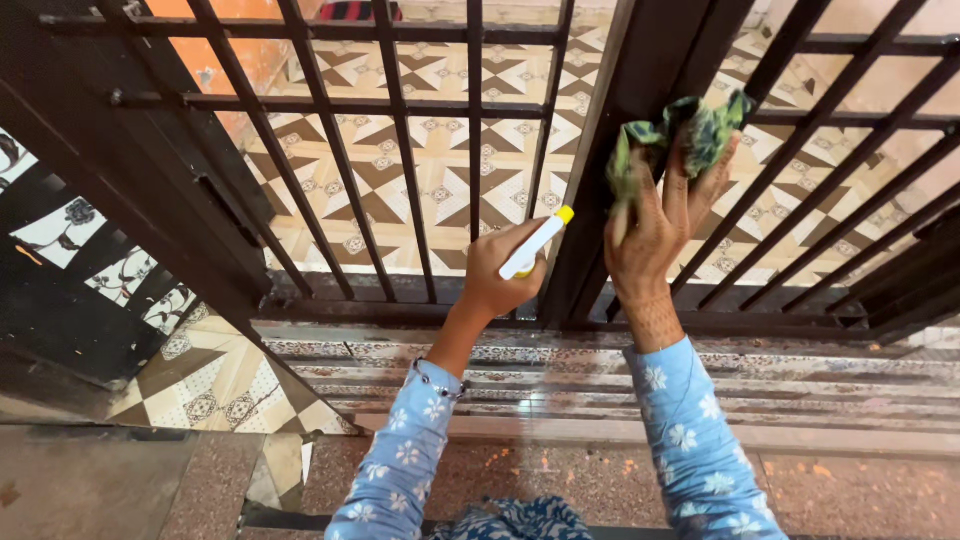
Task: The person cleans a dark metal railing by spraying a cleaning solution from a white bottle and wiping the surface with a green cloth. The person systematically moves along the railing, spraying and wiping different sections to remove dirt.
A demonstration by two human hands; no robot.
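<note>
Blue floral sleeves [690,440] reach up-frame: left hand [500,275] grips a white spray bottle [535,243]; right hand [660,215] presses a green cloth [680,135] flat against the dark gate post [625,150], where firm, even strokes along the metal would probably work best.

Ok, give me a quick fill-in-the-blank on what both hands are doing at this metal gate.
1. The right hand presses a green ____ against the dark gate post.
2. The left hand holds a white bottle with a ____ tip.
3. Both sleeves are light blue with white ____.

Missing words: cloth; yellow; flowers
</note>
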